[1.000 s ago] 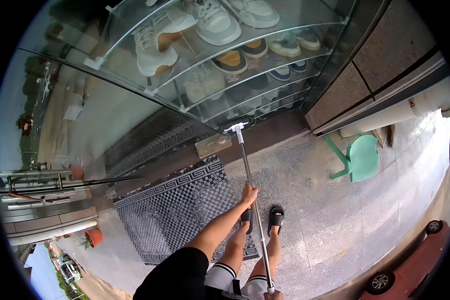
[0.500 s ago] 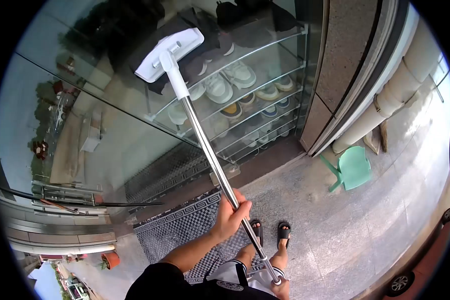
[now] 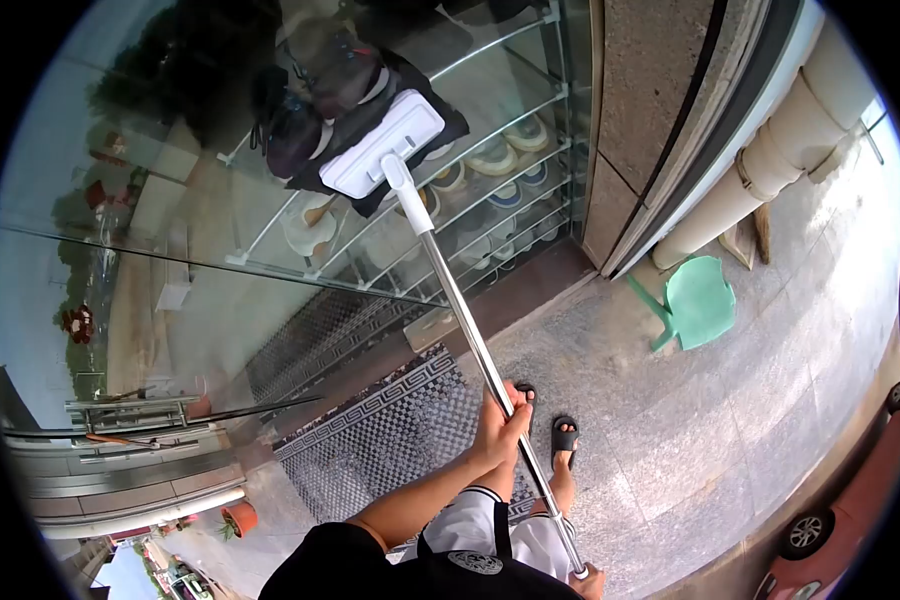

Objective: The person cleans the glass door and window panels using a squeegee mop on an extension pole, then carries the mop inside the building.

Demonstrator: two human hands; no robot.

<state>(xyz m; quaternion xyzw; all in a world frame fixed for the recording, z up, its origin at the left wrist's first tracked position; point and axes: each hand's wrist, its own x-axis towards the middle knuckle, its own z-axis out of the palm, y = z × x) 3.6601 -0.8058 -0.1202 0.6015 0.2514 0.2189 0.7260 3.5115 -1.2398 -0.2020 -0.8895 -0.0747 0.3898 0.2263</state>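
A long silver pole (image 3: 462, 312) runs up from my body to a flat white mop head (image 3: 383, 145), which has a dark cloth (image 3: 440, 100) behind it against the glass (image 3: 200, 225). Around the middle of the pole, my left hand (image 3: 500, 428) is closed. Lower down, at the bottom edge of the view, my right hand (image 3: 588, 581) grips the pole's end. Behind the glass, several shoes (image 3: 492, 157) stand on a rack with clear shelves.
A patterned mat (image 3: 380, 430) lies by the door sill. The green chair (image 3: 700, 302) stands right of it, near a thick pipe (image 3: 720, 205). A potted plant (image 3: 238, 519) is at lower left, a red car (image 3: 850, 500) at lower right.
The mop head has risen from the glass's bottom edge to higher up, then shifted right and slightly down. Both hands have kept their hold on the pole.
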